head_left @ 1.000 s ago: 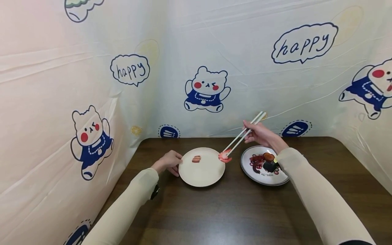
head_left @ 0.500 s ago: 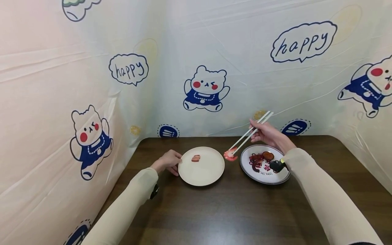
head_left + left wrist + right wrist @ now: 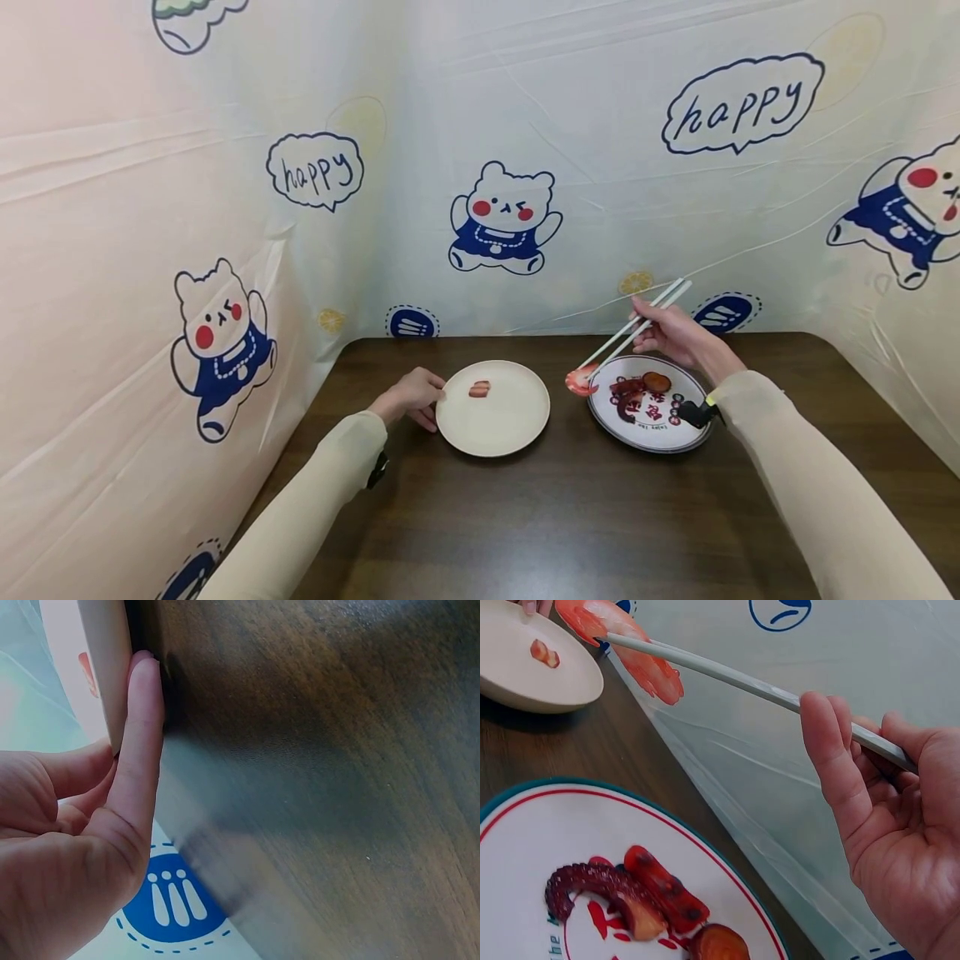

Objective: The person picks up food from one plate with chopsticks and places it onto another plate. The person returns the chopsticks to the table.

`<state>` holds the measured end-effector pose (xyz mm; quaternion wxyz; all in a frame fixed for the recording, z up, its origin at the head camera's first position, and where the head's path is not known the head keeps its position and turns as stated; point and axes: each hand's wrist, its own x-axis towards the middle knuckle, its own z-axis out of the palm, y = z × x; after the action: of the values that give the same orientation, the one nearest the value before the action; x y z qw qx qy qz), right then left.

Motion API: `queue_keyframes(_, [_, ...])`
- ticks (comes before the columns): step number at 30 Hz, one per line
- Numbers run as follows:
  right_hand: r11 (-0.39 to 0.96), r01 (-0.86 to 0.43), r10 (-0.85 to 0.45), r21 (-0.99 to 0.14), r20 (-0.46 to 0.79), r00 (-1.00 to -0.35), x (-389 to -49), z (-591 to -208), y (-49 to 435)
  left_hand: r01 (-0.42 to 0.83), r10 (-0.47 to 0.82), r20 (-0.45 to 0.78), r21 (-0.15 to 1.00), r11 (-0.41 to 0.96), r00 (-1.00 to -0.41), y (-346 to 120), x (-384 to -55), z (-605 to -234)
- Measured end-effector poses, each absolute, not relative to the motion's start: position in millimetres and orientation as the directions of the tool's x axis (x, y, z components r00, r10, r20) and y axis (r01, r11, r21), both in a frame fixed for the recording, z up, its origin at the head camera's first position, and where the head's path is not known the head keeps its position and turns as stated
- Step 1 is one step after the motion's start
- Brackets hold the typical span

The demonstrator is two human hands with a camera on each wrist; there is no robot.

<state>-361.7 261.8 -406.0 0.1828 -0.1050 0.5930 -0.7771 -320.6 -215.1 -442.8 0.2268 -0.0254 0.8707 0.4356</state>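
My left hand (image 3: 411,397) holds the rim of a cream plate (image 3: 495,429), thumb at the edge and a finger along its underside in the left wrist view. A small striped, bacon-like piece (image 3: 479,389) lies on that plate. My right hand (image 3: 675,337) grips a pair of pale chopsticks (image 3: 626,334). Pinched at their tips, a pink shrimp (image 3: 581,380) hangs at the left edge of a printed white plate (image 3: 611,419). On this plate are a tentacle (image 3: 589,883), a red dark-spotted stick (image 3: 664,889) and a round brown piece (image 3: 720,945).
Both plates stand on a dark wooden table (image 3: 517,517), with a gap between them. Cloth curtains (image 3: 600,108) with printed bears enclose the table at the back and sides. A black wrist device (image 3: 697,412) on the right sleeve covers part of the printed plate.
My right hand has moved right, carrying the shrimp in the chopsticks from the cream plate's right rim to the printed plate's left edge. The left hand and both plates have stayed put.
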Motion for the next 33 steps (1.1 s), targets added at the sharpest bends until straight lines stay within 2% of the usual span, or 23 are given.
queue_keyframes(17, [-0.185, 0.178, -0.337, -0.967, -0.108, -0.935, -352, -408, 286, -0.235, 0.166, -0.409, 0.761, 0.604, -0.897, -216, -321, -444])
queue_keyframes(33, [-0.183, 0.177, -0.355, -0.967, -0.103, -0.929, -344, -419, 312, -0.237, 0.152, -0.416, 0.741, 0.629, -0.897, -216, -321, -444])
